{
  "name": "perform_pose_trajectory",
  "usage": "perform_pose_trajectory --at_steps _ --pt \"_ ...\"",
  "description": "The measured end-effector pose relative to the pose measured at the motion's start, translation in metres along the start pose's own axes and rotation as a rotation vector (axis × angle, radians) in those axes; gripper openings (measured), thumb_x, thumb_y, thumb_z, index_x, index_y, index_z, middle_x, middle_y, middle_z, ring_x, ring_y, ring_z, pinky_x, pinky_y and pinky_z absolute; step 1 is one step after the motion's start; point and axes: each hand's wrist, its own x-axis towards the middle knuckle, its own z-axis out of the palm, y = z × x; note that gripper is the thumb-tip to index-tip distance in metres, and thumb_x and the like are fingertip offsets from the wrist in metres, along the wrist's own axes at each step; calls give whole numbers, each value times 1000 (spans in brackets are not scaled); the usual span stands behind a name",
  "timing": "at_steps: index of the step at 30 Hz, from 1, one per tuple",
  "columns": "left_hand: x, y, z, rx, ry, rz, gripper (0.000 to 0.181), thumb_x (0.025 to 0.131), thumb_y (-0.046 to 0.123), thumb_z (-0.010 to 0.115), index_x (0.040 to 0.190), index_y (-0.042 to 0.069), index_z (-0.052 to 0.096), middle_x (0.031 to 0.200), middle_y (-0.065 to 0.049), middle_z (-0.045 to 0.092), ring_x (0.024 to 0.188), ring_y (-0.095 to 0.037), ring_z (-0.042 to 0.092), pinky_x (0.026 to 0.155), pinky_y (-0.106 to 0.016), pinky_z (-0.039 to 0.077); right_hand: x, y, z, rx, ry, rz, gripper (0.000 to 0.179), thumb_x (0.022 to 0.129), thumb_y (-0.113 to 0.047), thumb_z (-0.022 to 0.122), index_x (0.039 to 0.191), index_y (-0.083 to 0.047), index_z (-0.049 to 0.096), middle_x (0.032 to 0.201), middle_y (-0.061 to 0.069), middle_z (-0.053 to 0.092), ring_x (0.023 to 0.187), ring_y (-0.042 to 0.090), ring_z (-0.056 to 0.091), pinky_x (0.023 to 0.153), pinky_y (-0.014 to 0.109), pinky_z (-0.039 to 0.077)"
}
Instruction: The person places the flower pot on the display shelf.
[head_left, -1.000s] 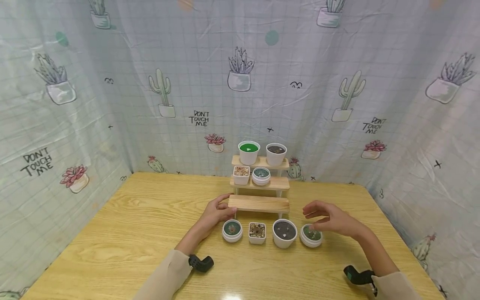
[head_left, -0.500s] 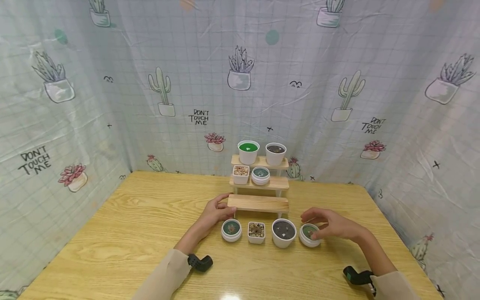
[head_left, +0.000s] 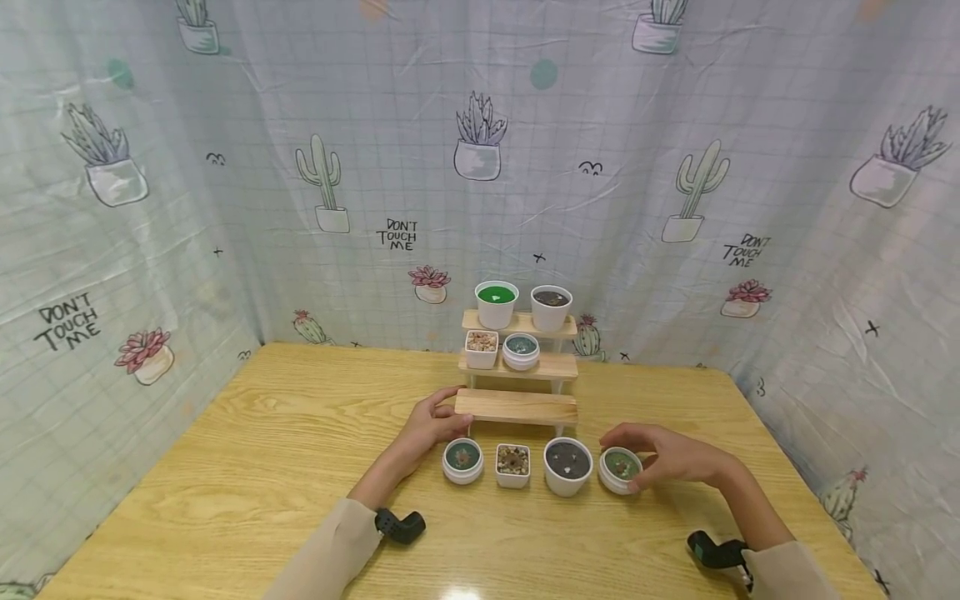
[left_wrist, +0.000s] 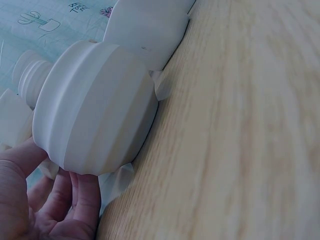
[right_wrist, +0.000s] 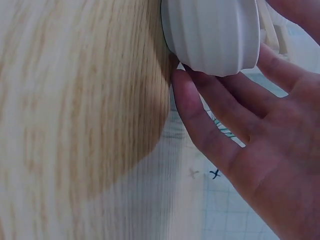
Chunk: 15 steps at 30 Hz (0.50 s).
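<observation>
In the head view my left hand [head_left: 429, 427] grips the left end of the lowest step of a three-step wooden stand [head_left: 517, 407], thumb in front and fingers behind. My right hand [head_left: 678, 454] is curled round a low white round pot [head_left: 611, 482] with a green top, at the right end of a row on the table. In the right wrist view its fingers [right_wrist: 220, 107] lie behind that ribbed pot [right_wrist: 212, 35]. Left of it in the row stand a taller white pot [head_left: 567, 485] with dark fill, a square pot [head_left: 513, 480] of pebbles and another low round pot [head_left: 462, 476].
A square pot [head_left: 482, 359] and a round pot [head_left: 521, 362] stand on the middle step. On the top step are a green-filled pot [head_left: 497, 312] and a dark-filled pot [head_left: 551, 317]. A printed curtain [head_left: 405, 125] encloses the wooden table [head_left: 247, 450] behind and at the sides.
My right hand has come down to the rightmost round pot, and its thumb and fingers have closed round the sides. The left hand has stayed at the stand.
</observation>
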Motion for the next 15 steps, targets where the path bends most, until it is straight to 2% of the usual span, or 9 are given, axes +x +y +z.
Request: perform_pose_trajectory --at_steps 3,6,15 --pt "0 1 0 0 1 0 79 95 20 77 160 13 34 94 -2 70 91 -14 72 84 -29 60 0 1 -1 -6 -12 -6 65 87 -18 81 144 -3 53 147 23 54 124 -5 54 95 35 53" --pt "0 1 0 0 2 1 79 94 20 77 160 12 34 94 -2 70 92 -14 72 84 -29 60 0 2 -1 -13 -23 -14 65 86 -18 81 144 -4 53 146 22 54 123 -4 54 94 32 53" --pt "-2 1 1 14 7 -4 79 94 21 78 160 13 35 94 -3 71 92 -13 71 83 -28 60 -1 2 0 -25 -32 -23 58 87 -16 79 141 -7 56 142 18 58 127 14 54 95 41 52"
